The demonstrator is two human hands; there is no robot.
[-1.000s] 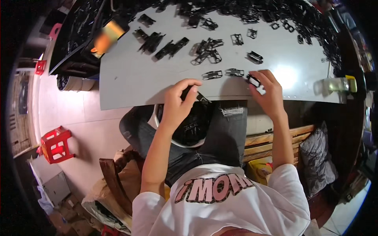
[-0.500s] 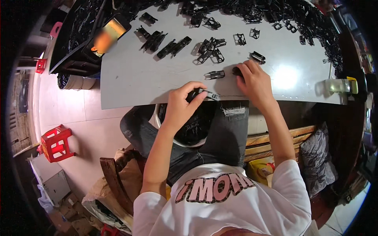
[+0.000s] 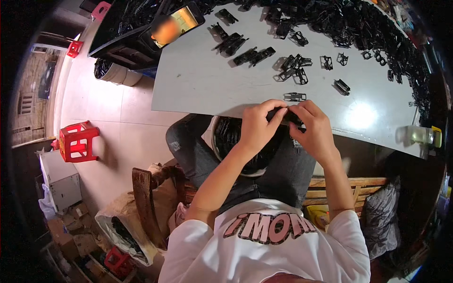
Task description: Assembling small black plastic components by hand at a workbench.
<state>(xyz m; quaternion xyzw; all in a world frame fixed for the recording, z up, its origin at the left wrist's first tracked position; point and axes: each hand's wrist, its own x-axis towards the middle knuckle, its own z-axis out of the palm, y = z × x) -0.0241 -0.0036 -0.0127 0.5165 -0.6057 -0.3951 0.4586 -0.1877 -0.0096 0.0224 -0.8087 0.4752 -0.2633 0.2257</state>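
My left hand (image 3: 261, 126) and my right hand (image 3: 315, 131) meet just over the table's near edge. The fingers of my left hand pinch a small black part (image 3: 275, 113). My right hand's fingers curl around the dark piece at its other end; whether this is one part or two joined together, I cannot tell. Just beyond my fingertips a black open-frame part (image 3: 295, 97) lies on the grey table (image 3: 203, 89). Another black part (image 3: 342, 87) lies farther right. Beneath my hands, a white-rimmed bucket (image 3: 254, 175) holding black parts stands between my knees.
Small clusters of black frames (image 3: 295, 66) lie mid-table, with a large heap (image 3: 344, 30) along the back. A phone (image 3: 192, 16) leans against a black bin (image 3: 120, 54) at the far left. A jar (image 3: 421, 135) stands by the right edge. A red stool (image 3: 78, 141) is on the floor.
My right hand has come in from the tabletop toward my left hand, and the two now meet at the black part. The whole view has shifted, with the table appearing farther right.
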